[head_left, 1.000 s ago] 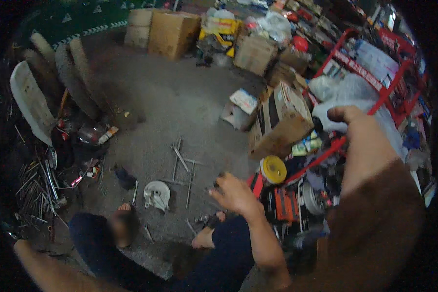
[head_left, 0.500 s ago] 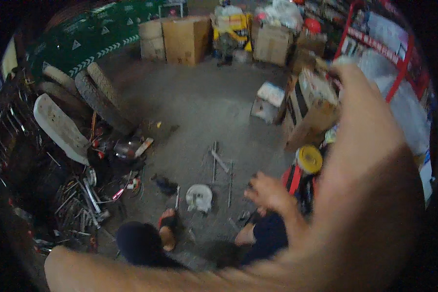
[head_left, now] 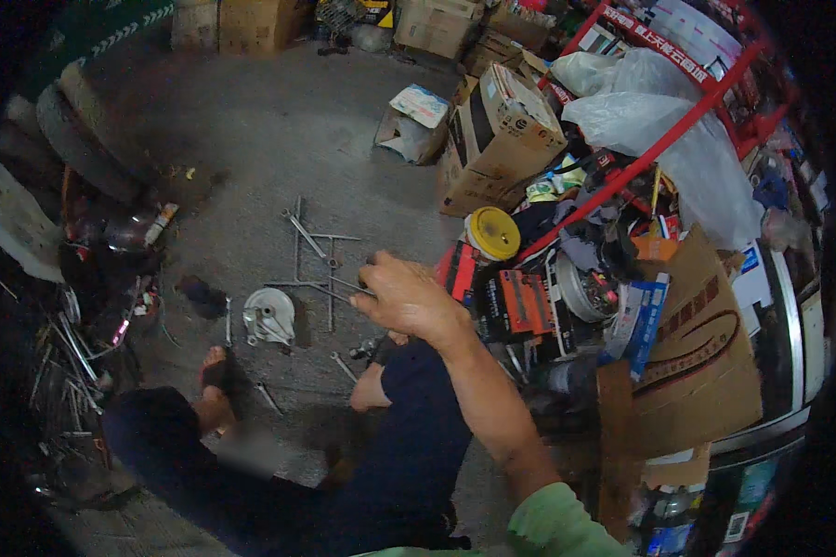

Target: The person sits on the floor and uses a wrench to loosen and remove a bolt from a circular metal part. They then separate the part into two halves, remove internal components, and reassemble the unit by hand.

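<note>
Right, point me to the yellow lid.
In the head view, the yellow lid sits right of centre, at the foot of the red shelf frame, just below the open cardboard box and up-right of the right hand.

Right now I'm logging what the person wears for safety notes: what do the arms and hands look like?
Only the right hand shows: bare, no glove, ring or watch visible. The forearm is uncovered up to a short light green sleeve at the frame's lower edge. The left hand is out of view.

Wrenches (head_left: 311, 243) on floor (head_left: 251, 139), round metal part (head_left: 269, 316) before them, boxes (head_left: 492, 130) right
</note>
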The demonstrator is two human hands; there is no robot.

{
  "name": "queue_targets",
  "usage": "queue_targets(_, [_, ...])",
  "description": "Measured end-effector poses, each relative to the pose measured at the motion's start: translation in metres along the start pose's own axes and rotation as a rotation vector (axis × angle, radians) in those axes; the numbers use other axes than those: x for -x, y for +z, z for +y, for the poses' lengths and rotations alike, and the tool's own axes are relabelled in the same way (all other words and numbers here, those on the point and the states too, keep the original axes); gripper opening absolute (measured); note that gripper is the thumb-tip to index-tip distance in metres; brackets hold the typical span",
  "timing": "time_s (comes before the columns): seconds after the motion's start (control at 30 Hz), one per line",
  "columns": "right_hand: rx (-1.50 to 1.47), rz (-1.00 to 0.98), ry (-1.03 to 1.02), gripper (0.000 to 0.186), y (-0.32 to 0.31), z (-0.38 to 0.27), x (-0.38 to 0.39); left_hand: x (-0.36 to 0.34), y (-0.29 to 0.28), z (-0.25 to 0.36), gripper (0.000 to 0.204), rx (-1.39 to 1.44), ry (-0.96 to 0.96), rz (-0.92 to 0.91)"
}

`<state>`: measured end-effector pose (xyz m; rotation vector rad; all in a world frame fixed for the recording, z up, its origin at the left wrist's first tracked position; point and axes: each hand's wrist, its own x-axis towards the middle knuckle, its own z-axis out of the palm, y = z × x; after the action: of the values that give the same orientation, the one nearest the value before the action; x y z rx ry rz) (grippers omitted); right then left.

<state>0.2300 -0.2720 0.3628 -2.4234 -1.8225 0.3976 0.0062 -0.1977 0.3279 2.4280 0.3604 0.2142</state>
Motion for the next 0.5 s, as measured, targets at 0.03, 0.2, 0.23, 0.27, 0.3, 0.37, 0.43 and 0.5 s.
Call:
queue_targets(0.03, [0.013,-0.005,0.017,0.038,-0.001,0.004,0.003,-0.007,0.002,0.008,0.033,0.004,0.031,-0.011])
queue_targets(0.2, [-0.009,0.012,-0.071,0.037,0.003,-0.024,-0.016,-0.012,-0.006,0.013,0.034,-0.017,0.101,-0.020])
queue_targets(0.23, [0.004,0.022,-0.088,0.036,0.003,-0.023,-0.022,-0.015,-0.003,0.017,0.034,-0.018,0.122,-0.030])
queue_targets(0.27, [-0.003,0.005,-0.070,0.036,0.006,-0.023,-0.022,-0.015,0.003,0.019,0.034,-0.020,0.140,-0.051])
queue_targets(0.3, [0.010,-0.010,-0.046,0.036,0.006,-0.021,-0.016,-0.019,0.007,0.022,0.034,-0.009,0.168,-0.060])
queue_targets(0.37, [0.039,-0.056,-0.017,0.035,0.003,-0.025,-0.015,-0.024,0.008,0.020,0.034,-0.009,0.194,-0.072])
queue_targets(0.43, [0.019,-0.054,-0.043,0.036,0.004,-0.025,-0.016,-0.025,0.006,0.020,0.035,-0.024,0.214,-0.083])
queue_targets(0.5, [0.031,-0.061,-0.028,0.036,-0.006,-0.024,-0.015,-0.031,0.006,0.024,0.035,-0.021,0.250,-0.104])
